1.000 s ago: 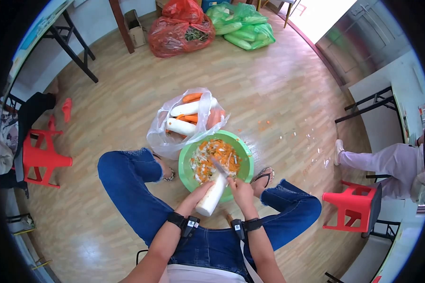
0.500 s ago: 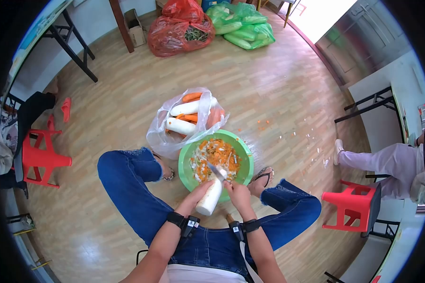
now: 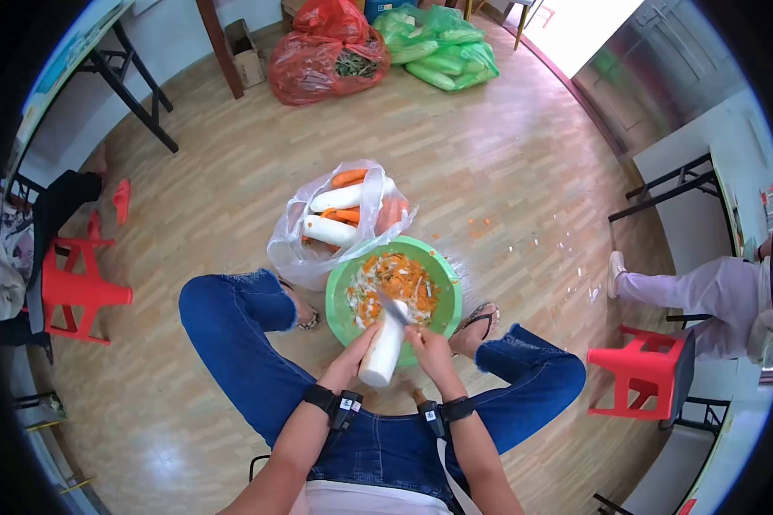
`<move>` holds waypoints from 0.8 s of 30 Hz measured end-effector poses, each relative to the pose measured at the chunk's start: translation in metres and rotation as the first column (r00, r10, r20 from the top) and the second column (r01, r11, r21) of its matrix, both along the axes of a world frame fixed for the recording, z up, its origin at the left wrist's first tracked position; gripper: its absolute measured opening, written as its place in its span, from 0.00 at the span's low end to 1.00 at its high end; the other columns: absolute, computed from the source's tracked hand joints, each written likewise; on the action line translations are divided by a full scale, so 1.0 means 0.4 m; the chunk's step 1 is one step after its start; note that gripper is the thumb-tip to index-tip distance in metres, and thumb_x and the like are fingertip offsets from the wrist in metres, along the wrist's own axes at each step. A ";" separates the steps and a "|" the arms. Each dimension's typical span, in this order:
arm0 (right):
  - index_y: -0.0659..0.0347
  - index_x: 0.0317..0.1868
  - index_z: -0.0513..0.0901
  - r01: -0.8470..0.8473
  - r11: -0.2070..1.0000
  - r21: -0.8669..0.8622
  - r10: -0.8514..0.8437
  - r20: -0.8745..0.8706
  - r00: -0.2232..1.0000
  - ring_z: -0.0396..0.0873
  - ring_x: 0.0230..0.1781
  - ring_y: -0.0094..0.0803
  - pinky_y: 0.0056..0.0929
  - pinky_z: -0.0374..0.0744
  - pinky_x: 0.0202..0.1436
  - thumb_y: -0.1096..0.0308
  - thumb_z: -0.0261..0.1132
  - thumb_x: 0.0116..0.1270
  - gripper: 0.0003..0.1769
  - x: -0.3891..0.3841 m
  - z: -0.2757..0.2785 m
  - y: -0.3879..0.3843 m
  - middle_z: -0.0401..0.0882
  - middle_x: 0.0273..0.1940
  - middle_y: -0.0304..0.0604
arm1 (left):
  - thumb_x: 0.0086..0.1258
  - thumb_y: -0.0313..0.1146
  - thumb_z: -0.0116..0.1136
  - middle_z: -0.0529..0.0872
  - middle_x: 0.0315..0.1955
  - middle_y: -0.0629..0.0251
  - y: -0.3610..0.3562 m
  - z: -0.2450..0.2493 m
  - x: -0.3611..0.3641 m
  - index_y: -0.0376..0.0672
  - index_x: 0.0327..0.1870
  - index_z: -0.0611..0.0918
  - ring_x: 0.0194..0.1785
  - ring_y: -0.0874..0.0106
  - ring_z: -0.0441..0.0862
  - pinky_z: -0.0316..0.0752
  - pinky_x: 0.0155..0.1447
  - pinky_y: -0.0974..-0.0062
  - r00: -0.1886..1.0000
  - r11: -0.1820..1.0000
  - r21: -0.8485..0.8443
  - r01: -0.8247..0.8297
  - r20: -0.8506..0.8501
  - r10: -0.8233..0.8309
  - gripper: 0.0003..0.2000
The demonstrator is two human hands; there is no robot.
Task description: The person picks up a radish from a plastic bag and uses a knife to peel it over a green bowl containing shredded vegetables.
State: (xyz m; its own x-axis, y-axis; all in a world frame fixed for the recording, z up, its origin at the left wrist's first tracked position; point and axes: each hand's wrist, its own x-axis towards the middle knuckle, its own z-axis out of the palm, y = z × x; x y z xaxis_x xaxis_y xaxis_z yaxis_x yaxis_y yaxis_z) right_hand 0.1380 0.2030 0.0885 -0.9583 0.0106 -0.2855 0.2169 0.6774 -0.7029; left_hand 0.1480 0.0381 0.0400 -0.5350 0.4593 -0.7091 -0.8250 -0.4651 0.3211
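Observation:
My left hand (image 3: 356, 354) is closed around a white radish (image 3: 382, 354), whose far end is over a green basin (image 3: 340, 319). With my right hand (image 3: 427, 345) I grip a knife (image 3: 393, 309); its handle is hidden in my fingers. The blade lies against the radish near its far end. Chopped orange and white pieces (image 3: 404, 281) fill the bottom of the basin, which stands on the floor between my feet. Touching the basin's far left side is a clear plastic bag (image 3: 292, 249) holding carrots (image 3: 349, 178) and more white radishes (image 3: 330, 230).
Red bags (image 3: 318, 73) and green bags (image 3: 455, 60) of vegetables stand at the back. Red stools (image 3: 82, 290) flank me left and right. A person in light trousers (image 3: 704, 287) sits at the right. Scraps (image 3: 567, 249) lie scattered on the floor.
The radish has tilted more upright and its near end has shifted slightly up. The blade has moved a little along it. Both hands keep their hold.

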 end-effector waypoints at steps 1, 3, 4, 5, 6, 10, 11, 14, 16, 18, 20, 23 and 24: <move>0.67 0.22 0.74 -0.104 0.994 0.014 0.104 0.009 0.995 0.71 0.16 0.43 0.36 0.67 0.21 0.53 0.57 0.61 0.22 0.009 -0.001 -0.007 0.71 0.16 0.53 | 0.66 0.51 0.40 0.81 0.32 0.60 -0.005 0.001 -0.004 0.39 0.51 0.71 0.30 0.68 0.81 0.79 0.34 0.71 0.999 0.998 0.053 -0.039 0.025 0.038 0.23; 0.67 0.23 0.75 -0.039 0.999 0.003 0.039 -0.033 0.999 0.71 0.16 0.44 0.36 0.67 0.21 0.53 0.56 0.61 0.22 0.005 -0.025 -0.007 0.72 0.16 0.53 | 0.66 0.51 0.40 0.81 0.33 0.58 -0.010 0.032 -0.005 0.39 0.51 0.70 0.31 0.65 0.81 0.79 0.35 0.69 0.997 0.993 0.100 -0.069 0.042 0.065 0.24; 0.67 0.23 0.76 0.015 1.000 -0.009 -0.016 -0.075 0.997 0.72 0.16 0.44 0.36 0.68 0.21 0.52 0.56 0.61 0.22 -0.002 -0.046 -0.003 0.72 0.17 0.53 | 0.66 0.51 0.40 0.80 0.35 0.56 -0.011 0.047 -0.004 0.38 0.51 0.70 0.33 0.62 0.81 0.79 0.36 0.66 0.993 0.983 0.148 -0.109 0.059 0.101 0.24; 0.63 0.24 0.77 0.098 0.994 0.053 -0.094 -0.061 0.994 0.75 0.20 0.48 0.41 0.70 0.24 0.48 0.53 0.61 0.25 -0.017 -0.072 0.011 0.74 0.18 0.52 | 0.66 0.52 0.38 0.79 0.37 0.53 -0.014 0.038 -0.003 0.38 0.53 0.69 0.35 0.60 0.80 0.79 0.37 0.65 0.995 0.974 0.204 -0.098 0.036 0.093 0.25; 0.63 0.24 0.77 0.104 0.993 0.047 -0.101 -0.063 0.993 0.75 0.20 0.48 0.41 0.70 0.24 0.48 0.53 0.61 0.25 -0.025 -0.071 0.027 0.74 0.18 0.52 | 0.66 0.52 0.38 0.79 0.37 0.53 -0.011 0.044 -0.004 0.38 0.53 0.69 0.35 0.60 0.80 0.79 0.37 0.65 0.996 0.976 0.199 -0.091 0.033 0.086 0.25; 0.64 0.22 0.76 0.118 0.990 0.074 -0.115 -0.039 0.993 0.74 0.19 0.47 0.38 0.70 0.23 0.48 0.52 0.62 0.26 -0.037 -0.068 0.041 0.74 0.18 0.51 | 0.67 0.53 0.35 0.79 0.38 0.49 -0.013 0.053 -0.010 0.37 0.54 0.67 0.35 0.59 0.80 0.79 0.39 0.64 0.995 0.964 0.248 -0.101 0.013 0.101 0.27; 0.63 0.22 0.76 0.147 0.989 -0.011 -0.147 -0.035 0.988 0.74 0.19 0.46 0.38 0.70 0.23 0.48 0.52 0.62 0.25 -0.031 -0.068 0.038 0.74 0.17 0.51 | 0.67 0.53 0.34 0.78 0.38 0.48 -0.009 0.049 -0.010 0.37 0.55 0.67 0.35 0.59 0.80 0.78 0.39 0.63 0.994 0.962 0.251 -0.111 0.003 0.113 0.27; 0.63 0.23 0.76 0.102 0.993 -0.052 -0.104 -0.033 0.994 0.74 0.18 0.46 0.38 0.70 0.22 0.48 0.53 0.61 0.24 -0.011 0.009 0.011 0.73 0.16 0.50 | 0.66 0.53 0.34 0.78 0.38 0.48 -0.009 0.052 -0.013 0.36 0.54 0.67 0.36 0.58 0.80 0.78 0.39 0.64 0.992 0.969 0.215 -0.123 0.030 0.119 0.28; 0.62 0.23 0.76 0.037 0.999 -0.010 -0.037 -0.036 0.999 0.74 0.18 0.46 0.39 0.70 0.22 0.48 0.54 0.61 0.24 0.002 0.022 -0.007 0.73 0.16 0.50 | 0.66 0.53 0.34 0.78 0.38 0.47 -0.008 0.047 -0.010 0.36 0.54 0.67 0.36 0.58 0.80 0.78 0.39 0.64 0.991 0.974 0.184 -0.130 0.061 0.121 0.28; 0.62 0.23 0.76 -0.052 0.997 0.049 0.055 -0.058 0.997 0.74 0.18 0.46 0.39 0.70 0.21 0.48 0.54 0.61 0.23 0.016 -0.004 -0.013 0.74 0.16 0.50 | 0.66 0.53 0.34 0.78 0.37 0.47 -0.008 0.040 -0.009 0.36 0.54 0.67 0.36 0.58 0.80 0.78 0.39 0.64 0.988 0.978 0.155 -0.138 0.086 0.126 0.28; 0.61 0.23 0.77 0.015 0.994 0.104 -0.006 -0.079 0.997 0.75 0.19 0.46 0.39 0.70 0.21 0.47 0.54 0.60 0.24 -0.002 -0.043 0.004 0.74 0.16 0.50 | 0.66 0.53 0.33 0.78 0.36 0.47 -0.016 0.033 -0.004 0.37 0.54 0.66 0.34 0.58 0.80 0.78 0.38 0.63 0.986 0.935 0.324 -0.148 0.127 0.112 0.28; 0.63 0.23 0.76 0.125 0.985 0.121 -0.110 -0.122 0.986 0.74 0.17 0.45 0.38 0.68 0.20 0.49 0.55 0.60 0.23 -0.029 -0.078 0.026 0.73 0.16 0.51 | 0.66 0.54 0.30 0.78 0.35 0.47 -0.008 0.062 -0.011 0.37 0.55 0.66 0.34 0.58 0.79 0.77 0.37 0.63 0.989 0.957 0.261 -0.126 0.114 0.099 0.29; 0.65 0.22 0.76 0.162 0.982 0.092 -0.149 -0.134 0.980 0.72 0.16 0.45 0.36 0.67 0.19 0.51 0.57 0.60 0.23 -0.036 -0.073 0.024 0.71 0.16 0.53 | 0.66 0.54 0.30 0.78 0.35 0.47 -0.009 0.066 -0.011 0.37 0.55 0.66 0.34 0.58 0.79 0.77 0.37 0.63 0.987 0.964 0.229 -0.134 0.118 0.109 0.29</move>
State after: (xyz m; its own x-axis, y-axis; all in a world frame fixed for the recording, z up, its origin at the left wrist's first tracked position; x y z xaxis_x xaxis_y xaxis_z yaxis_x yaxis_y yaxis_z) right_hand 0.1237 0.2125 0.0593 -0.9708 0.1853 -0.1524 0.2395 0.7120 -0.6601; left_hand 0.1438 0.0345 0.0663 -0.5260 0.5563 -0.6433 -0.7808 -0.6157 0.1060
